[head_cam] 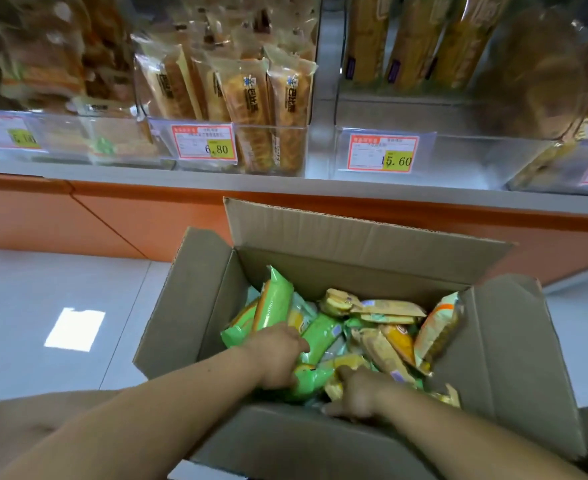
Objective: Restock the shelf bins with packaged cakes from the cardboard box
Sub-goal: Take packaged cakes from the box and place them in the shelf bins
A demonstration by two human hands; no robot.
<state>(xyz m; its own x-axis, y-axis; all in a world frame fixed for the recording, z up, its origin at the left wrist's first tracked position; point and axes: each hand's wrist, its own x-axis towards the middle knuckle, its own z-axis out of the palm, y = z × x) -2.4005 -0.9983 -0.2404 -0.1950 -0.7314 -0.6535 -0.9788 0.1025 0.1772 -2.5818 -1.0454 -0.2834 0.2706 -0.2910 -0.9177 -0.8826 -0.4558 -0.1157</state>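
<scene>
An open cardboard box (195,292) stands on the floor below the shelf, holding several green and yellow packaged cakes (386,344). Both my hands reach down into it. My left hand (278,355) lies among the green packs, fingers curled around a green packaged cake (315,374). My right hand (358,393) digs into the yellow packs near the box's front wall; its fingers are buried, so what they hold is hidden. Above, clear shelf bins (271,150) hold upright packaged cakes.
Price tags reading 6.80 (204,142) and 15.60 (384,154) hang on the bin fronts. The bin behind the 15.60 tag has bare room in front. An orange panel (78,220) runs under the shelf. Grey floor tiles (43,306) lie left of the box.
</scene>
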